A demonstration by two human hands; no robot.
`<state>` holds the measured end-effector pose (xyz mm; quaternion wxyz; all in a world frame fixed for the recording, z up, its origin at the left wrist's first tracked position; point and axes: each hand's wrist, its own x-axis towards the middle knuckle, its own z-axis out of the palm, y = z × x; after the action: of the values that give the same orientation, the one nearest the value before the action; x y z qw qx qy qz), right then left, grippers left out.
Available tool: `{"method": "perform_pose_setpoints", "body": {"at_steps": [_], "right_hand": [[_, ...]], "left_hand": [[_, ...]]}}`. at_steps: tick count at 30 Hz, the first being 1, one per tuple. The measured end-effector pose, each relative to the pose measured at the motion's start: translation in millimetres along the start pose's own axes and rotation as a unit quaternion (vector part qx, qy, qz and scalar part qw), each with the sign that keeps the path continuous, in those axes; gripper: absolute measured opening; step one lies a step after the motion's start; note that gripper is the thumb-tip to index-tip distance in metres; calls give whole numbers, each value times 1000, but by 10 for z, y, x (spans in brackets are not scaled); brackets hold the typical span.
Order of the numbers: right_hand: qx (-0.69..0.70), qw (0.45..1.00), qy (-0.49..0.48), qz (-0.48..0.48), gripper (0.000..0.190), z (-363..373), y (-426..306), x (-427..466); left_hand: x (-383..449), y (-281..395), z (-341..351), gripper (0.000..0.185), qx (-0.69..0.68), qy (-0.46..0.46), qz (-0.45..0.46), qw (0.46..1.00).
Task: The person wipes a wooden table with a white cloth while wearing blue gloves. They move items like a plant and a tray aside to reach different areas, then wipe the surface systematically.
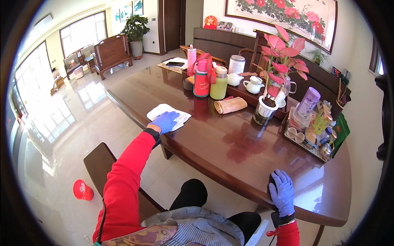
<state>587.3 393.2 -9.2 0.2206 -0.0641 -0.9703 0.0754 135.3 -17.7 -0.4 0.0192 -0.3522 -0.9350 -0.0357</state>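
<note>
My left hand (165, 121), in a blue-purple glove, lies flat on a folded white cloth (155, 113) near the long edge of a polished dark wooden table (197, 138). The palm and fingers cover part of the cloth. At the near right edge of the table rests my right hand (282, 190), gloved alike, its fingers stretched over the tabletop. A dark patch shows along its left side; whether it is a shadow or an object I cannot tell. Beyond the hands lie a rolled tan cloth (231, 105) and a pink-leaved plant in a white pot (266, 107).
A red bottle (201, 83), a green bottle (219, 84) and white teapots (254, 85) stand along the far side. At the right, a tray (303, 150) bears jars and cups. A wooden bench (100, 163) and a red bin (87, 193) are on the left.
</note>
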Motion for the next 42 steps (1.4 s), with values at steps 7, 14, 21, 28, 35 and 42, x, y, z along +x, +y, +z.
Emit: {"method": "perform_pose_setpoints", "body": {"at_steps": [7,14,21,28,35,42], "right_hand": [[2,1000,5,0,43,-2,-19,-8],[-2,999,25,-21,41,-9,-33,1],[-18,999,30,-21,42,-1,-23,-5],[-22,999,20,-11,42,-29,-34,7],[-16,1000,18,-5,43,-46,-33,21],[-3,1000,23,-2,42,-33,-2,15]], "left_hand": [[373,597,-4,52,-21,4,51,998],[671,1524,38,51,-50,-28,125,990],[340,1756,96,53,-80,-29,235,968],[720,1632,56,55,-74,-54,176,980],[1167,1968,268,48,-62,8,164,985],[1478,2302,255,50,-55,-21,159,986]]}}
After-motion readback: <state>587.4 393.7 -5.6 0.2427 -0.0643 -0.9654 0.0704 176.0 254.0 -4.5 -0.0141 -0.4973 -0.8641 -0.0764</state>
